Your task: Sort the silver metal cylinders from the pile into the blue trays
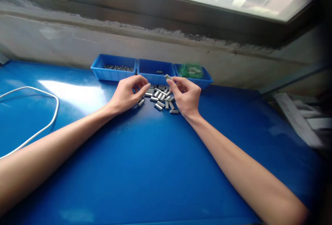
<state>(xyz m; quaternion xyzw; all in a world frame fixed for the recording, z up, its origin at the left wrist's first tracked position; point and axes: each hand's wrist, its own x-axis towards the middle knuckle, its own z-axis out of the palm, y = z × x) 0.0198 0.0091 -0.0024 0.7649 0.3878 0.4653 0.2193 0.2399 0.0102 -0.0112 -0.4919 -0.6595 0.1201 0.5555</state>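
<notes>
My right hand (187,95) pinches a small silver metal bar (168,77) between thumb and fingers, raised above the table. My left hand (129,92) is closed, thumb tip against the fingertips. What it holds, if anything, is too small or hidden to make out; a short dark tip (136,72) shows just behind its knuckles. Between and below both hands lies a loose pile of similar metal bars (160,97) on the blue table. One bar (141,102) lies close under my left hand, and another (174,111) sits at the pile's near right edge.
Three blue bins stand along the wall: the left bin (111,74) holds many small metal parts, the middle bin (155,77) one bar, the right bin (207,79) a green bag (191,70). A white cable (57,105) curves across the blue table (145,169) at left.
</notes>
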